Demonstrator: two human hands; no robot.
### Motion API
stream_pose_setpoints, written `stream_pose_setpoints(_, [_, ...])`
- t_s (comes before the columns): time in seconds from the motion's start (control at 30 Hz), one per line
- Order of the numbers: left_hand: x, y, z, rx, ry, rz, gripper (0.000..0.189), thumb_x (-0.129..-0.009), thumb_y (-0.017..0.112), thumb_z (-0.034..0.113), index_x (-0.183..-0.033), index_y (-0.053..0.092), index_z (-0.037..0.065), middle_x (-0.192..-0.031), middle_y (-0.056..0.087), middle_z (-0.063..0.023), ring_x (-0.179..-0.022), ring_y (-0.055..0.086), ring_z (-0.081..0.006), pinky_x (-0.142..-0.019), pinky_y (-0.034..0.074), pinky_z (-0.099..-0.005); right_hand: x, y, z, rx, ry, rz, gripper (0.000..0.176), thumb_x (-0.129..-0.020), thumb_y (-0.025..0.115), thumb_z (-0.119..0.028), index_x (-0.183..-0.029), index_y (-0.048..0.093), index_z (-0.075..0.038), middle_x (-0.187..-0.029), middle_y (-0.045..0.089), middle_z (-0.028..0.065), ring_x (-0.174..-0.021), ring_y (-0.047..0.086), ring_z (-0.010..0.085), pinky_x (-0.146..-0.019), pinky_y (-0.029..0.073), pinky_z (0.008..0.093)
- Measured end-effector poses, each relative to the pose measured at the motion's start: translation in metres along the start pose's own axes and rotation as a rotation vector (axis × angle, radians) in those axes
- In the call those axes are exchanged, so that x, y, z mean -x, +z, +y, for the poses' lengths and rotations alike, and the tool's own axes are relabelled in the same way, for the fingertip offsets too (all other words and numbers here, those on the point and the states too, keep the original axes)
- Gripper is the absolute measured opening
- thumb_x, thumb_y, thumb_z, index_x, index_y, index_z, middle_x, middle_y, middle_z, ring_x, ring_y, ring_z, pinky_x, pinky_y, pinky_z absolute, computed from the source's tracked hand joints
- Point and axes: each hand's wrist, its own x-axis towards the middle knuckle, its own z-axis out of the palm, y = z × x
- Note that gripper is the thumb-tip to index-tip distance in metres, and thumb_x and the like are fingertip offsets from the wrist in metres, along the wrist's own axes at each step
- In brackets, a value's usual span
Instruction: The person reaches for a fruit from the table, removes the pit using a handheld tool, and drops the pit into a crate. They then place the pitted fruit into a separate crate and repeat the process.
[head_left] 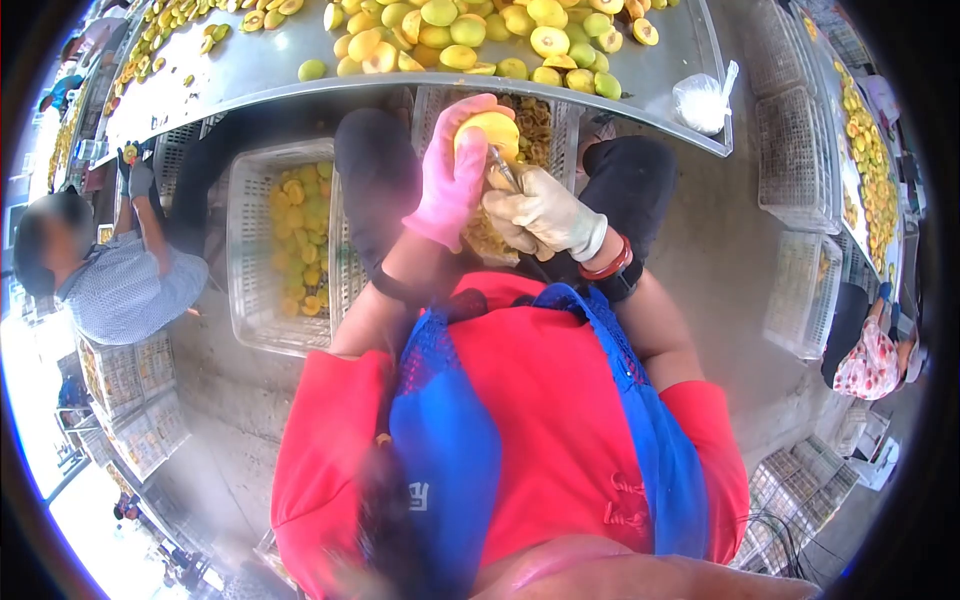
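Observation:
My left hand, in a pink glove, is closed around a yellow peach above my lap. In a whitish, stained glove, my right hand grips a small metal pitting tool. The tool's tip reaches the peach's near side; how deep it goes cannot be made out. Beneath both hands, between my knees, stands a crate holding brownish-yellow scraps. Just beyond, many yellow and green peaches, whole and halved, lie heaped on a metal table.
At my left a white crate contains peach halves. A tied clear bag sits at the table's right corner. Stacked crates stand to the right. A co-worker sits at left, another at far right.

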Motion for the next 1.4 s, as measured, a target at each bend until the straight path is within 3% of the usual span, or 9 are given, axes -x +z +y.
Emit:
stream_pose_setpoints(0.33, [-0.002, -0.015, 0.007, 0.0, -0.147, -0.23, 0.055, -0.098, 0.06, 0.04, -0.135, 0.048, 0.001, -0.121, 0.063, -0.0121, -0.108, 0.061, -0.0169, -0.092, 0.05, -0.03, 0.003, -0.011, 0.003, -0.224, 0.126, -0.262, 0.024, -0.095, 0.065, -0.023, -0.093, 0.051, -0.004, -0.056, 0.044, -0.0005, -0.032, 0.036, 0.01, -0.028, 0.024, 0.0247])
stream_pose_setpoints(0.47, [0.002, -0.009, 0.0, 0.152, -0.162, -0.057, 0.051, -0.1, 0.059, 0.038, -0.134, 0.049, 0.001, -0.119, 0.064, -0.0107, -0.105, 0.062, -0.0153, -0.091, 0.05, -0.0294, 0.0, -0.011, 0.006, -0.205, 0.141, -0.241, 0.018, -0.096, 0.063, -0.021, -0.088, 0.052, -0.009, -0.066, 0.046, -0.0042, -0.05, 0.041, 0.0065, -0.045, 0.033, 0.0232])
stream_pose_setpoints(0.67, [0.002, -0.014, 0.012, 0.303, -0.242, 0.341, 0.045, -0.104, 0.048, 0.037, -0.129, 0.05, 0.0, -0.11, 0.067, -0.014, -0.088, 0.067, -0.0205, -0.079, 0.056, -0.032, -0.003, 0.002, 0.008, -0.026, 0.114, -0.131, 0.013, -0.095, 0.063, -0.016, -0.096, 0.053, -0.008, -0.07, 0.05, -0.0038, -0.053, 0.045, 0.0052, -0.046, 0.035, 0.0224])
stream_pose_setpoints(0.77, [0.002, -0.057, 0.031, 0.001, -0.117, 0.535, 0.05, -0.103, 0.043, 0.047, -0.122, 0.054, 0.002, -0.104, 0.067, -0.0142, -0.083, 0.069, -0.0242, -0.073, 0.058, -0.0325, 0.001, -0.003, 0.014, 0.029, 0.112, -0.106, 0.006, -0.096, 0.059, -0.011, -0.097, 0.054, -0.007, -0.071, 0.052, -0.0033, -0.054, 0.046, 0.0049, -0.047, 0.037, 0.0225])
stream_pose_setpoints(0.9, [0.045, -0.154, 0.057, -0.659, 0.008, 0.883, 0.04, -0.102, 0.054, 0.037, -0.123, 0.06, 0.003, -0.109, 0.064, -0.0114, -0.099, 0.064, -0.0211, -0.084, 0.055, -0.0304, -0.004, -0.012, 0.021, 0.163, 0.086, 0.076, 0.005, -0.096, 0.057, -0.01, -0.094, 0.056, -0.006, -0.066, 0.051, -0.0036, -0.049, 0.045, 0.0055, -0.046, 0.037, 0.0234])
stream_pose_setpoints(0.97, [0.07, -0.197, 0.082, -1.293, -0.361, 0.922, 0.051, -0.096, 0.062, 0.043, -0.133, 0.057, 0.008, -0.123, 0.063, -0.0162, -0.107, 0.063, -0.0261, -0.096, 0.05, -0.0381, -0.009, -0.024, 0.041, 0.359, 0.103, 0.209, 0.01, -0.097, 0.058, -0.015, -0.097, 0.057, -0.005, -0.063, 0.052, -0.0031, -0.048, 0.047, 0.0065, -0.045, 0.038, 0.0246])
stream_pose_setpoints(1.0, [0.072, -0.208, 0.087, -1.493, -0.571, 0.955, 0.058, -0.093, 0.065, 0.04, -0.135, 0.054, 0.002, -0.139, 0.053, -0.0238, -0.128, 0.051, -0.0392, -0.108, 0.04, -0.0434, -0.009, -0.027, 0.048, 0.397, 0.116, 0.233, 0.012, -0.096, 0.059, -0.016, -0.098, 0.058, -0.005, -0.063, 0.053, -0.0023, -0.048, 0.048, 0.0066, -0.045, 0.038, 0.0249])
stream_pose_setpoints(1.23, [-0.042, -0.208, 0.049, -1.454, 0.025, 0.501, 0.058, -0.093, 0.067, 0.037, -0.139, 0.051, 0.004, -0.143, 0.049, -0.0166, -0.123, 0.054, -0.0318, -0.096, 0.05, -0.0378, -0.02, -0.017, 0.05, 0.597, 0.015, 0.28, 0.021, -0.094, 0.062, -0.018, -0.099, 0.05, -0.002, -0.063, 0.054, 0.0005, -0.047, 0.05, 0.0093, -0.044, 0.039, 0.0288])
stream_pose_setpoints(1.4, [-0.154, -0.179, 0.02, -1.466, -0.337, 0.185, 0.077, -0.088, 0.064, 0.053, -0.147, 0.04, 0.01, -0.142, 0.049, -0.0206, -0.122, 0.056, -0.0361, -0.102, 0.045, -0.0427, -0.019, -0.019, 0.049, 0.592, 0.012, 0.304, 0.022, -0.092, 0.062, -0.02, -0.096, 0.05, -0.001, -0.062, 0.053, 0.0018, -0.045, 0.049, 0.0117, -0.043, 0.039, 0.0307])
